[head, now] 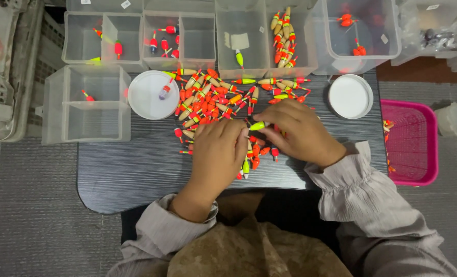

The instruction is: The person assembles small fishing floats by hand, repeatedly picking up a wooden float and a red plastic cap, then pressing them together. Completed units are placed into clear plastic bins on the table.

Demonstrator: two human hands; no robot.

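Observation:
A heap of small fishing floats [213, 100], orange, red, tan and yellow-green, lies on a dark low table [136, 169]. My left hand [219, 154] rests palm down on the near side of the heap, fingers curled over several floats. My right hand [296, 131] lies beside it, fingertips pinching a yellow-green float [258, 125] between the two hands. More floats poke out under both palms.
Clear plastic sorting bins [87, 105] stand at the left and along the back [267, 38], some holding a few floats. Two white round lids [150, 95] [350, 96] lie on the table. A pink basket [411, 141] sits off the right edge.

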